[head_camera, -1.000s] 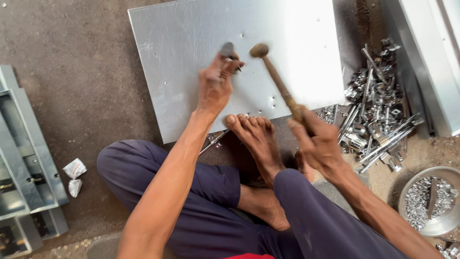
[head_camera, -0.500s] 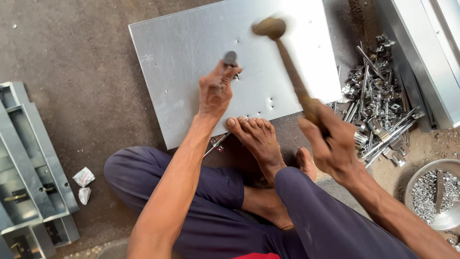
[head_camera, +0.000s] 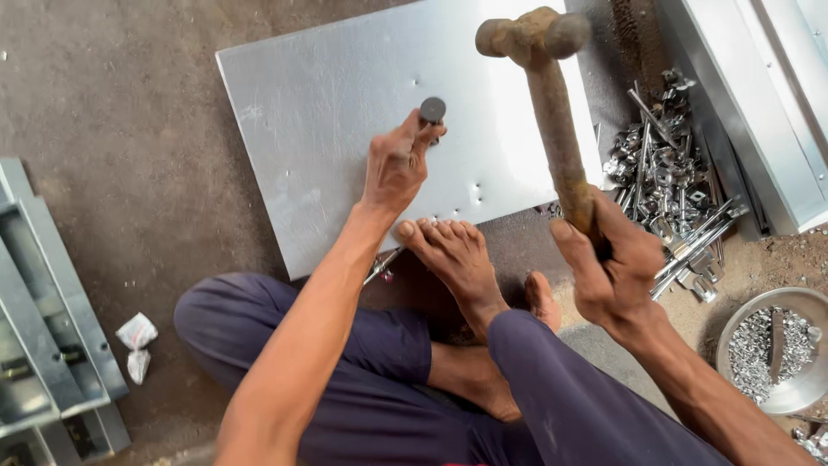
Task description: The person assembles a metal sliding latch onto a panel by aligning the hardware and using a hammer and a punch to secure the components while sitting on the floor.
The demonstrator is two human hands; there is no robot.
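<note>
- Left hand point(head_camera: 398, 164): fingers pinched on punch point(head_camera: 432, 110), upright on metal sheet point(head_camera: 328, 112);
- Right hand point(head_camera: 614, 263): fist closed around hammer point(head_camera: 552, 103); hammer now raised higher than before.

The left hand point(head_camera: 398, 168) pinches a dark round-headed steel punch point(head_camera: 431, 110) upright on the flat grey metal sheet point(head_camera: 319, 112). The right hand point(head_camera: 614, 267) holds a rusty wooden-handled hammer point(head_camera: 552, 112) raised above it.
</note>
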